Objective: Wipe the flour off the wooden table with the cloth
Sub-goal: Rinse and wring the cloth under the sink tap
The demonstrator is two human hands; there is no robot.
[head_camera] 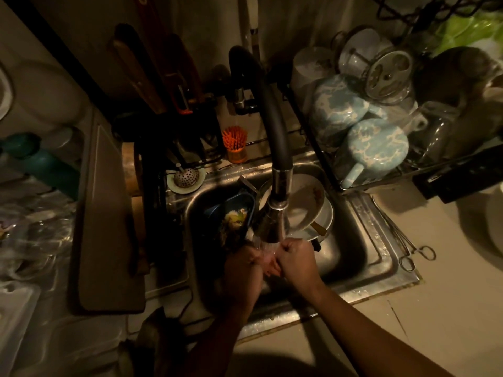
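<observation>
Dimly, at my far left, a cutting board [109, 227] leaned beside the sink [381, 240], with a teal bottle [40, 161] lying further out. Behind the basin sat a perforated strainer [186, 178] and an orange brush [235, 144] standing upright in its holder. Inside the basin, a blue container [234, 210] held food scraps.

My left hand [242, 270] was deep in shadow under the stream, its fingers curled into a fist. The black faucet [272, 131] arched over and poured water onto both sets of knuckles. Between my fists showed a pale, wet scrap, which I took for the cloth [268, 263], bunched up and gripped from both sides; the gloom kept me from seeing more of it. My right hand [295, 259] was clenched tight too, touching the left, thumb side up.

Just behind my hands, stacked plates [307, 202] tilted against the basin wall. Further right, a dish rack [462, 170] carried two blue-marbled mugs [373, 148], and a pair of metal scissors [416, 257] lay on the counter by the sink's rim.
</observation>
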